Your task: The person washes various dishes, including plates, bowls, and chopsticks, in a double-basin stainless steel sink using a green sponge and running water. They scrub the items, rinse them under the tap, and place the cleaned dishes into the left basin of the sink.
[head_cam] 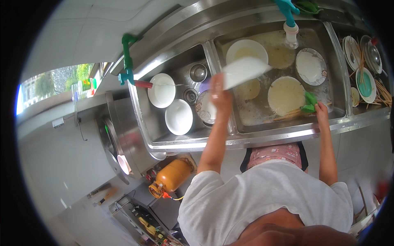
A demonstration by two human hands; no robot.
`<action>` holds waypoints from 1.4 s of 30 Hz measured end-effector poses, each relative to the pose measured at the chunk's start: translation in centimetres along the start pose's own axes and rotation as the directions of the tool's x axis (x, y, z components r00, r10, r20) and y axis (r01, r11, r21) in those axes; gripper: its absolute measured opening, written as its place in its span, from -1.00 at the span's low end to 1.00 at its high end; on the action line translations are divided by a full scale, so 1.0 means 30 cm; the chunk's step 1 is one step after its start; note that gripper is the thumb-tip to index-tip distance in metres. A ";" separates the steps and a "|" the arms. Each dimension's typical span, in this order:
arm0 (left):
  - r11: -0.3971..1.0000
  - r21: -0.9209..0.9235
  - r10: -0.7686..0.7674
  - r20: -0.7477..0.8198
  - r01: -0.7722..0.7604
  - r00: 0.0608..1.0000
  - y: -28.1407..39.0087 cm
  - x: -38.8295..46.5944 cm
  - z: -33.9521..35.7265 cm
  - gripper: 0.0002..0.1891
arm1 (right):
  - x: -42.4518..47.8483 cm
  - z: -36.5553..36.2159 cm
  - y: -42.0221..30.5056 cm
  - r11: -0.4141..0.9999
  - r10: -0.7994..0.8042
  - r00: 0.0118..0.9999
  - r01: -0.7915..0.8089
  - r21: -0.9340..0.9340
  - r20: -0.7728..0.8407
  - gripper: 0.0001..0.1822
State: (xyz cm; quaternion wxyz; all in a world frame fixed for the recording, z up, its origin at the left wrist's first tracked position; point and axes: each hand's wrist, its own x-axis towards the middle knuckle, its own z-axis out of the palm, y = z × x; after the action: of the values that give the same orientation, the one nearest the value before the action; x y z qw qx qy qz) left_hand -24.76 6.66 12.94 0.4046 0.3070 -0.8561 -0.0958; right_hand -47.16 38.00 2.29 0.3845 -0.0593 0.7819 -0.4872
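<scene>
My left hand (219, 92) grips a white dish (246, 71), blurred and tilted, over the divider between two steel sink basins. In my right hand (321, 112) is a green cloth (309, 102), held low at the right of the middle basin. Cloudy water there covers a round plate (286, 96), a white bowl (247, 53), a patterned oval dish (311, 66) and several chopsticks (287, 115). Two white bowls (161, 90) (178, 117), a patterned plate (205, 107) partly behind my left arm and a metal cup (198, 73) lie in the left basin.
A green pipe tap with a red spout (143, 84) runs water over the left basin. A turquoise tap with a white nozzle (291, 34) hangs above the middle one. The right basin holds stacked dishes, a green-centred bowl (365, 85) and chopsticks. An orange gas cylinder (174, 174) stands below left.
</scene>
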 end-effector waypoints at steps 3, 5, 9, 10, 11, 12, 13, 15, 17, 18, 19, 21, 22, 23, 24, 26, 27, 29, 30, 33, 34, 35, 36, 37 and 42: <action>0.941 0.118 -0.300 -0.137 0.316 0.944 -0.171 0.005 -0.170 -0.74 | 0.008 -0.008 0.010 0.999 0.003 1.000 -0.003 -0.033 -0.006 -0.77; 0.801 -0.023 -0.597 -0.113 0.598 0.794 -0.330 -0.066 -0.263 -0.79 | 0.010 -0.008 0.016 0.997 -0.026 1.000 0.026 -0.076 -0.004 -0.77; 0.343 -0.196 -0.922 0.116 0.919 0.369 -0.550 -0.297 -0.369 -0.85 | 0.038 0.084 -0.068 0.968 -0.180 0.984 0.177 -0.176 -0.003 -0.77; 0.270 -0.240 -0.937 0.157 0.932 0.312 -0.586 -0.365 -0.371 -0.84 | 0.068 0.107 -0.078 0.956 -0.220 0.975 0.221 -0.195 0.030 -0.77; 0.147 -0.071 -0.965 0.208 0.986 0.159 -0.616 -0.407 -0.361 -0.82 | 0.095 0.128 -0.082 0.942 -0.252 0.966 0.258 -0.216 0.059 -0.76; 0.077 -0.091 -0.953 0.285 0.993 0.100 -0.648 -0.466 -0.353 -0.80 | 0.119 0.167 -0.104 0.963 -0.165 0.984 0.177 -0.203 0.072 -0.76; 0.005 -0.106 -0.930 0.365 0.994 0.043 -0.670 -0.505 -0.334 -0.78 | 0.146 0.197 -0.121 0.977 -0.078 0.994 0.093 -0.191 0.081 -0.76; 0.026 -0.044 -0.916 0.399 0.999 0.042 -0.672 -0.523 -0.270 -0.77 | 0.247 0.255 -0.035 0.867 -0.303 0.953 0.264 -0.422 -0.026 -0.76; 0.011 -0.033 -0.913 0.408 0.999 0.024 -0.692 -0.575 -0.264 -0.75 | 0.283 0.361 -0.028 0.720 -0.475 0.880 0.386 -0.577 -0.003 -0.75; 0.017 -0.022 -0.918 0.395 1.000 0.024 -0.688 -0.571 -0.251 -0.74 | 0.314 0.414 0.011 0.711 -0.491 0.871 0.390 -0.585 -0.017 -0.78; 0.022 -0.009 -0.924 0.381 1.000 0.024 -0.677 -0.556 -0.246 -0.73 | 0.339 0.463 0.053 0.703 -0.506 0.862 0.393 -0.593 -0.029 -0.81; 0.190 0.323 -0.962 0.250 0.927 0.110 -0.711 -0.557 -0.291 -0.71 | 0.317 0.553 0.069 0.641 -0.421 0.881 0.457 -0.616 0.215 -0.81; 0.421 0.399 -0.906 0.132 0.815 0.403 -0.670 -0.508 -0.273 -0.73 | 0.305 0.546 0.088 0.541 -0.426 0.825 0.561 -0.627 0.371 -0.82; 0.596 0.493 -0.744 0.041 0.634 0.667 -0.632 -0.448 -0.264 -0.74 | 0.287 0.533 0.111 0.439 -0.406 0.753 0.658 -0.612 0.518 -0.84; 0.689 0.409 -0.671 0.046 0.599 0.740 -0.519 -0.325 -0.225 -0.78 | 0.269 0.509 0.127 0.340 -0.368 0.668 0.744 -0.575 0.647 -0.85; 0.822 0.241 -0.550 0.103 0.516 0.829 -0.293 -0.167 -0.109 -0.82 | 0.235 0.442 0.119 0.107 -0.134 0.582 0.813 -0.573 0.802 -0.87; 0.869 0.149 -0.493 0.180 0.472 0.851 -0.195 -0.127 -0.032 -0.83 | 0.231 0.404 0.118 -0.002 0.001 0.539 0.842 -0.539 0.842 -0.88; 0.943 -0.030 -0.284 0.444 0.331 0.850 -0.057 -0.150 0.129 -0.76 | 0.264 0.326 0.129 0.011 -0.171 0.634 0.766 -0.642 0.754 -0.90; 0.907 -0.070 -0.314 0.546 0.416 0.777 -0.019 -0.194 0.230 -0.71 | 0.284 0.294 0.136 0.023 -0.247 0.680 0.717 -0.697 0.691 -0.90; 0.966 0.058 -0.227 0.664 0.253 0.713 0.006 -0.362 0.488 -0.62 | 0.301 0.295 -0.057 -0.067 -0.250 0.701 0.676 -0.734 0.668 -0.90; 0.941 0.092 -0.294 0.697 0.325 0.654 0.006 -0.382 0.538 -0.65 | 0.332 0.300 -0.027 0.126 -0.380 0.695 0.693 -0.710 0.610 -0.90; 0.911 0.131 -0.356 0.728 0.390 0.586 0.013 -0.395 0.576 -0.67 | 0.359 0.331 0.011 0.235 -0.400 0.738 0.656 -0.718 0.543 -0.90; 0.876 0.173 -0.414 0.751 0.451 0.515 0.027 -0.397 0.610 -0.69 | 0.388 0.370 0.050 0.336 -0.415 0.777 0.615 -0.714 0.474 -0.89; 0.891 0.162 -0.397 0.734 0.424 0.552 0.043 -0.391 0.627 -0.72 | 0.404 0.420 0.101 0.325 -0.481 0.765 0.609 -0.724 0.428 -0.89; 0.955 0.095 -0.287 0.531 0.281 0.797 0.199 -0.322 0.647 -0.82 | 0.316 0.508 0.110 0.762 -0.252 0.830 0.487 -0.427 0.497 -0.80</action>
State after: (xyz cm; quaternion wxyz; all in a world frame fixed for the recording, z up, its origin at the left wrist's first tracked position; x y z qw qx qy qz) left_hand -37.35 15.59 -3.42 0.1265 0.3947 -0.8798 -0.2327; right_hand -42.80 24.38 -9.04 0.4007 -0.4218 0.7589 -0.2924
